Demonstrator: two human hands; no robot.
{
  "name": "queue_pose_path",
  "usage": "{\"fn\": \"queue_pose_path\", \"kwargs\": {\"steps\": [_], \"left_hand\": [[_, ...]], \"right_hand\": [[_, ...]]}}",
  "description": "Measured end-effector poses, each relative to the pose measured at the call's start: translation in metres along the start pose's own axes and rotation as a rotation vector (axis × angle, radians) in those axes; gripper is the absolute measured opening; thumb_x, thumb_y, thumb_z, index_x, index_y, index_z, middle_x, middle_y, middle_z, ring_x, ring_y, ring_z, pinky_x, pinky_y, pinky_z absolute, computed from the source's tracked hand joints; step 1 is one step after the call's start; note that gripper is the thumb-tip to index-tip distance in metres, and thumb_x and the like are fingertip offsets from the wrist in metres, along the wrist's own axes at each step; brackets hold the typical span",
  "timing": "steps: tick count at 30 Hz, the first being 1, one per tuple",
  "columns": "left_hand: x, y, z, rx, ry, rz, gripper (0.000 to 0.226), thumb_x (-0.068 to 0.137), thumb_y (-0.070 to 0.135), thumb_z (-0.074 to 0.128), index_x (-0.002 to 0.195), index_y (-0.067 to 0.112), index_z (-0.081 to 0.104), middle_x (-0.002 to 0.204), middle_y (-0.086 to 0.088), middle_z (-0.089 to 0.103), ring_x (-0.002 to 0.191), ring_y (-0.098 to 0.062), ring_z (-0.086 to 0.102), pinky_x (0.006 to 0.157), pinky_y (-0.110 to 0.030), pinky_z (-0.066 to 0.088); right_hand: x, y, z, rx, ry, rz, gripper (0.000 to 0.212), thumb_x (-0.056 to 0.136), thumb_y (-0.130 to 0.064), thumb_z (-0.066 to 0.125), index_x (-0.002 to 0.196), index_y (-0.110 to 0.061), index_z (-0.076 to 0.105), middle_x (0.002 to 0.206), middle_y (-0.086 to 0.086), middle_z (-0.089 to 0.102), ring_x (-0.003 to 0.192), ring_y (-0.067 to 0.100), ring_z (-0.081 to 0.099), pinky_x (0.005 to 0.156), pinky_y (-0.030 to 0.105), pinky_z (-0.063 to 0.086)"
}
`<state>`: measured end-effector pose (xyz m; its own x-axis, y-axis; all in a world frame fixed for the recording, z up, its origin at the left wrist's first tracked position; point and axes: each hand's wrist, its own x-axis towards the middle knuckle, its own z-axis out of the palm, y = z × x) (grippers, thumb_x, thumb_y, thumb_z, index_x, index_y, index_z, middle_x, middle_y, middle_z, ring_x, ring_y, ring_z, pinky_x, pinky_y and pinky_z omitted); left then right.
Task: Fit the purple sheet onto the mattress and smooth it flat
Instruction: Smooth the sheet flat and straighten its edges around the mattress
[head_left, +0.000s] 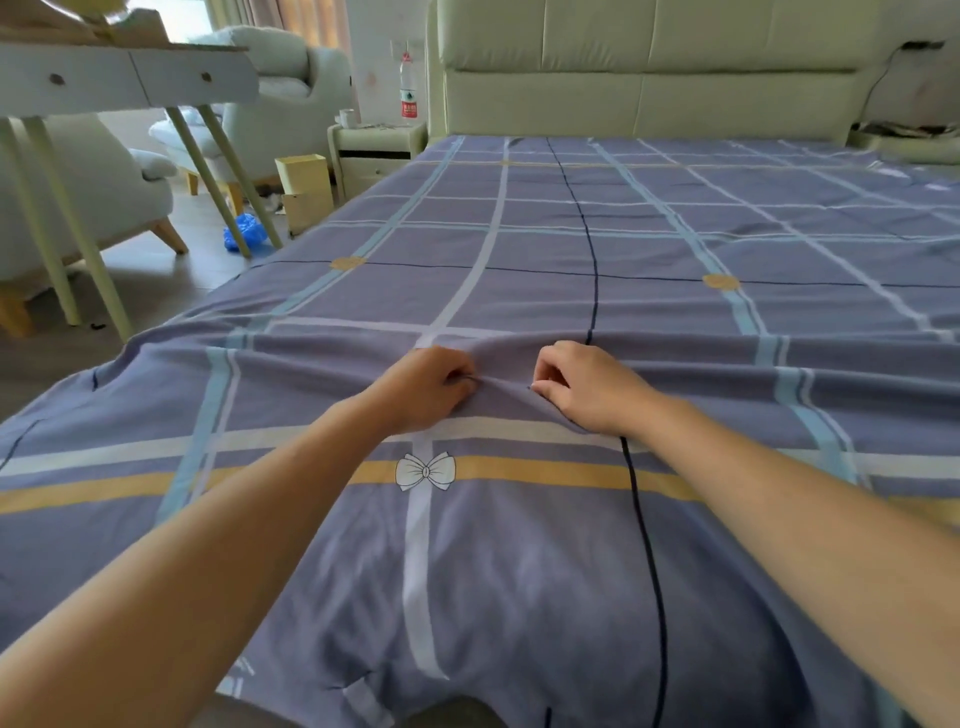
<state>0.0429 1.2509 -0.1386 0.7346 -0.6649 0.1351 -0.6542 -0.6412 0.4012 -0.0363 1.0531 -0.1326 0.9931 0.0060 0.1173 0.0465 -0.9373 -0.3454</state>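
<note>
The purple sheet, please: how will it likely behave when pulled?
The purple sheet is probably floppy: it bunches into ridges where the left hand and right hand pinch it. Likely thin and light, since it drapes over the near edge.

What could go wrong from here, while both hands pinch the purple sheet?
1. The left hand and right hand pinch the purple sheet close together, so a pull may deepen the fold between them instead of flattening it.
2. The near edge hangs loose, seemingly untucked; pulling towards the headboard could drag it up.
</note>
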Motion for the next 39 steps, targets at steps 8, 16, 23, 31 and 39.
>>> {"fn": "queue_pose_path", "kwargs": {"steps": [8, 16, 23, 31, 39], "left_hand": [[-0.020, 0.009, -0.014, 0.042, -0.283, -0.077, 0.011, 0.083, 0.024, 0.057, 0.074, 0.024, 0.063, 0.073, 0.011, 0.059, 0.074, -0.012, 0.054, 0.070, -0.022, 0.045], [0.023, 0.117, 0.033, 0.004, -0.049, 0.293, 0.026, 0.075, 0.049, 0.069, 0.084, 0.027, 0.058, 0.083, 0.012, 0.054, 0.074, -0.011, 0.051, 0.068, -0.030, 0.046], [0.051, 0.231, 0.104, -0.010, 0.031, 0.489, 0.032, 0.081, 0.049, 0.064, 0.099, 0.024, 0.059, 0.099, 0.010, 0.053, 0.097, -0.016, 0.052, 0.069, -0.029, 0.038], [0.072, 0.271, 0.141, 0.083, -0.076, 0.465, 0.016, 0.092, 0.021, 0.047, 0.102, 0.020, 0.060, 0.109, -0.003, 0.060, 0.104, -0.027, 0.056, 0.077, -0.041, 0.048], [0.078, 0.309, 0.130, 0.222, -0.688, 0.463, 0.013, 0.086, 0.015, 0.058, 0.092, 0.014, 0.069, 0.075, 0.002, 0.059, 0.070, -0.016, 0.054, 0.076, -0.027, 0.047]], "right_hand": [[-0.017, -0.011, -0.004, 0.033, -0.243, 0.013, 0.010, 0.095, -0.034, 0.053, 0.095, -0.024, 0.056, 0.090, -0.008, 0.057, 0.086, 0.014, 0.056, 0.075, 0.026, 0.042], [-0.075, 0.070, -0.059, 0.159, 0.016, 0.243, 0.017, 0.084, -0.013, 0.056, 0.081, -0.029, 0.060, 0.076, -0.006, 0.060, 0.069, 0.012, 0.056, 0.065, 0.026, 0.045], [-0.160, 0.168, -0.085, -0.175, 0.039, 0.524, 0.033, 0.074, -0.012, 0.057, 0.104, -0.026, 0.056, 0.104, 0.000, 0.046, 0.106, 0.026, 0.048, 0.090, 0.035, 0.043], [-0.190, 0.192, -0.086, -0.177, 0.127, 0.421, 0.045, 0.079, -0.004, 0.048, 0.116, -0.026, 0.060, 0.112, 0.002, 0.055, 0.112, 0.024, 0.048, 0.086, 0.032, 0.042], [-0.221, 0.187, -0.099, 0.039, -0.155, 0.509, 0.024, 0.082, -0.007, 0.051, 0.071, -0.028, 0.055, 0.070, -0.014, 0.051, 0.067, 0.008, 0.050, 0.052, 0.014, 0.033]]}}
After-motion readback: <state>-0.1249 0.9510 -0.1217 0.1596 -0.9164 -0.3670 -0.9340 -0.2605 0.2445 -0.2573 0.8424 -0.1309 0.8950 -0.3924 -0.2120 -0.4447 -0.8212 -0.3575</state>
